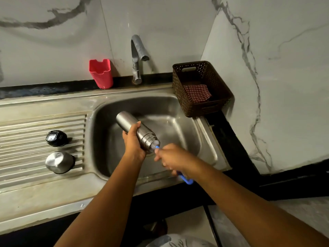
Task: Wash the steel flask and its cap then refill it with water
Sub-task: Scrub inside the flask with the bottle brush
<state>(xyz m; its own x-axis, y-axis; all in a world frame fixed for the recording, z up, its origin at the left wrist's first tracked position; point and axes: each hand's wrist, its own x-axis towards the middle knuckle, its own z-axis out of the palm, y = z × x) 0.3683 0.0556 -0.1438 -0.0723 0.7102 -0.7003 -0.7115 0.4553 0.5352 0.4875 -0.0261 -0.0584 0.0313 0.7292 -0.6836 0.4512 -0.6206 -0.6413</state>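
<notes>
The right grip (170, 157) is smeared by motion blur, so its fingers are hard to separate, yet it is plainly clenched around the blue handle of a bottle brush (187, 180). Only the two ends of that handle show: a short stretch at the flask's mouth and a loop sticking out below the fist. The brush head is hidden inside the flask, and the mouth itself is blurred. The steel flask (128, 123) is held above the sink basin (97, 113), over its left half, with the left grip (132, 141) wrapped around its body near the stepped neck. Its long axis runs diagonally, with the base toward the basin's far left corner and the open mouth toward the near right, facing the right grip. Left of the basin, on the ribbed drainboard (26, 125), stand a black stopper (56, 138) and, nearer the viewer, the steel cap (59, 162), apart from each other. Behind the basin rises the tap (137, 56), with a red plastic holder (101, 73) to its left. At the basin's far right corner, a brown perforated basket (201, 75) holds a checked cloth (197, 93). Patterned fabric at the bottom edge is cut off.
</notes>
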